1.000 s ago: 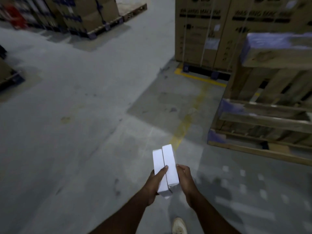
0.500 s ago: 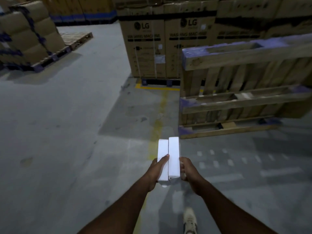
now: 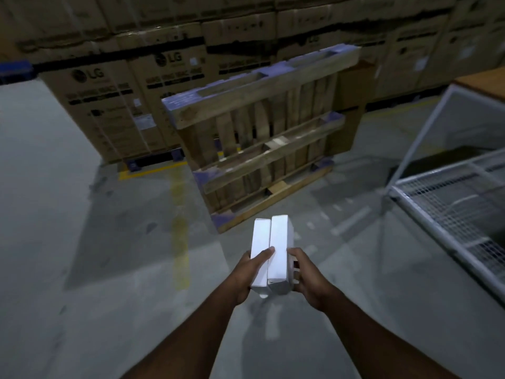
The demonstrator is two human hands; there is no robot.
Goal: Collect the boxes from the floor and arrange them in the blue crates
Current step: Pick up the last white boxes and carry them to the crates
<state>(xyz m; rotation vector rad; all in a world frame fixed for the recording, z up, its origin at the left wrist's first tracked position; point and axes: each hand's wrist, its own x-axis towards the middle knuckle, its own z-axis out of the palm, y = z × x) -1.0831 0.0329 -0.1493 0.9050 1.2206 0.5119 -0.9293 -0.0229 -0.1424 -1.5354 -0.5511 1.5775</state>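
Two white boxes (image 3: 271,253) are held side by side, long edges touching, out in front at mid-frame above the floor (image 3: 82,255). They are clamped between both hands: the left hand (image 3: 250,272) is wrapped round the left box with the thumb laid across its top, and the right hand (image 3: 304,280) is curled against the right box's side. Fingers under the boxes are hidden. Something small and pale is seen between the right hand and the box; what it is can't be made out, possibly a third box's end.

The whole frame is motion-blurred. A pallet (image 3: 262,135) is seen standing on edge just beyond the boxes, with stacked cartons (image 3: 114,105) behind it; only "LG" is legible on them. A white wire rack (image 3: 448,203) is cut off at the right edge, its contents not discernible. No blue crates can be identified.

Versus 0.5 s ago: the grip is unchanged, the view is swung right, the pallet is shifted to centre, the rack is newly in view, and the shoe is gone from the bottom edge.
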